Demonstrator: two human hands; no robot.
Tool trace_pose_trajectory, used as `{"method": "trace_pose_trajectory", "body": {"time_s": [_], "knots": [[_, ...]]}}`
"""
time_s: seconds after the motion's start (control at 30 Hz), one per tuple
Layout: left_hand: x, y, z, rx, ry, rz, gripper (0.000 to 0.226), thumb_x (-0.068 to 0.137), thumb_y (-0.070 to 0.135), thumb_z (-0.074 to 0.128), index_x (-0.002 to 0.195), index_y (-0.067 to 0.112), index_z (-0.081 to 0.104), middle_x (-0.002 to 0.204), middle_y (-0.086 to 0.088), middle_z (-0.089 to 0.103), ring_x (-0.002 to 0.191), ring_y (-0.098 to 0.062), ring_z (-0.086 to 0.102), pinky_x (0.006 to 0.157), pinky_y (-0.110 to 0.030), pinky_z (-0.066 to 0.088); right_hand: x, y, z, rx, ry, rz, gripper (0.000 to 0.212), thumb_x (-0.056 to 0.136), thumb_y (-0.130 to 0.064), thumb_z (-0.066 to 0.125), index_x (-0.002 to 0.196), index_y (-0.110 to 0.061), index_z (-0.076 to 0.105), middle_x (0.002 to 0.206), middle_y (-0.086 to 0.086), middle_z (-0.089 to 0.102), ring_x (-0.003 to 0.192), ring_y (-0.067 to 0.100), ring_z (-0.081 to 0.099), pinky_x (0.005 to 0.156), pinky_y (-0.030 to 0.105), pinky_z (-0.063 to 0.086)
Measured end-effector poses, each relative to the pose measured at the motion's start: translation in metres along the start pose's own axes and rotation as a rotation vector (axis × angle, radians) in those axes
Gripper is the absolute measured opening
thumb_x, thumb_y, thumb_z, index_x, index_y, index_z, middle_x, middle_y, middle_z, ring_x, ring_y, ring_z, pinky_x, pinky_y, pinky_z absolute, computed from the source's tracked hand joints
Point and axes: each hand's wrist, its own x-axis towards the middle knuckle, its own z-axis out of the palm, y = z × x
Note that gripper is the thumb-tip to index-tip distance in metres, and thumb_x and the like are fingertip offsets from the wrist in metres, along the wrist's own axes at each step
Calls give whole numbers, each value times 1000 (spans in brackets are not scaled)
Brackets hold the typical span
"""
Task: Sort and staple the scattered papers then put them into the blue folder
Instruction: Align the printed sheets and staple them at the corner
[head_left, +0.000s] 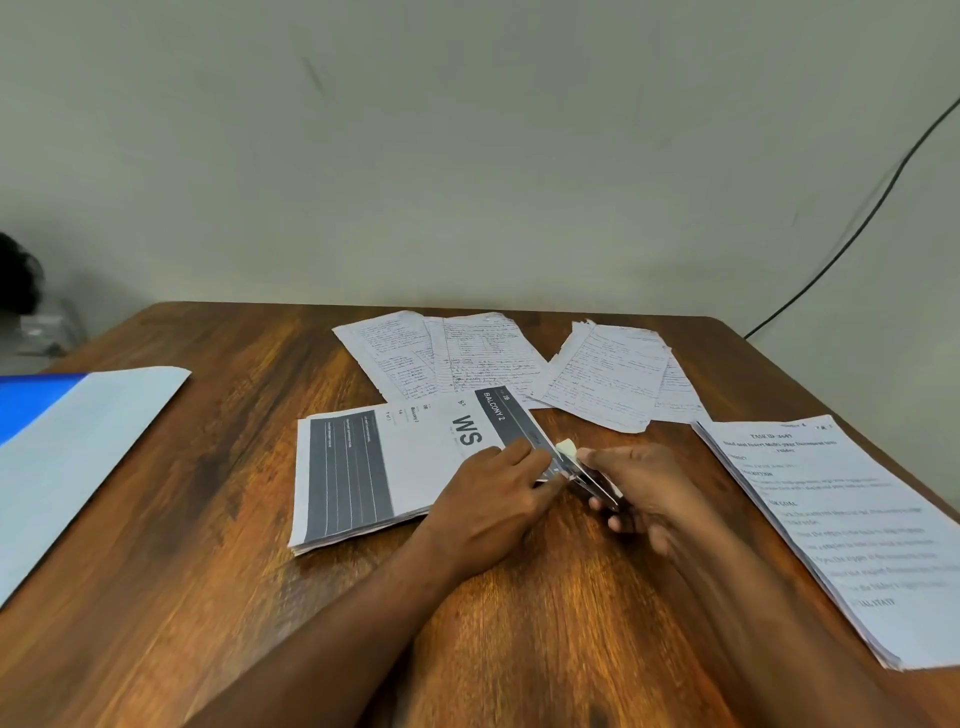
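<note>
A stack of printed sheets with dark grey bands and the letters "WS" (384, 467) lies in the middle of the wooden table (208, 519). My left hand (493, 499) presses down on its near right corner. My right hand (644, 488) grips a stapler (582, 470) set against that same corner; the hand is blurred. Handwritten pages (467, 353) lie scattered behind, with a second handwritten pile (613, 379) to their right. A typed stack (841, 525) sits at the right edge. The open blue folder (67, 452) lies at the far left.
A black cable (852, 239) runs down the pale wall at the right. Someone's dark hair (15, 275) shows at the left edge, beyond the table. The table's far edge runs close to the wall.
</note>
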Motion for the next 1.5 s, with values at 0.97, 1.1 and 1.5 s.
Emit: {"method": "trace_pose_trajectory", "body": {"time_s": [0.97, 1.1, 1.5], "knots": [[0, 2, -10, -15, 79, -93, 15, 88, 7, 75, 80, 13, 63, 76, -4, 60, 70, -21, 52, 56, -34, 38, 3, 6, -5, 163, -256, 157, 50, 74, -20, 87, 112, 7, 71, 96, 22, 77, 74, 29, 76, 55, 35, 61], [0, 1, -9, -5, 98, -85, 17, 87, 5, 75, 78, 13, 61, 75, -4, 58, 69, -22, 51, 56, -35, 37, 2, 5, -5, 178, -265, 172, 37, 83, -15, 82, 111, 6, 72, 94, 21, 77, 72, 28, 75, 56, 33, 62], [-2, 2, -4, -24, 91, -70, 15, 87, 7, 77, 80, 13, 65, 76, -4, 60, 70, -21, 53, 52, -34, 40, 0, 1, 0, 186, -299, 229, 27, 89, -3, 75, 111, 11, 68, 94, 25, 75, 72, 30, 75, 58, 39, 65]]}}
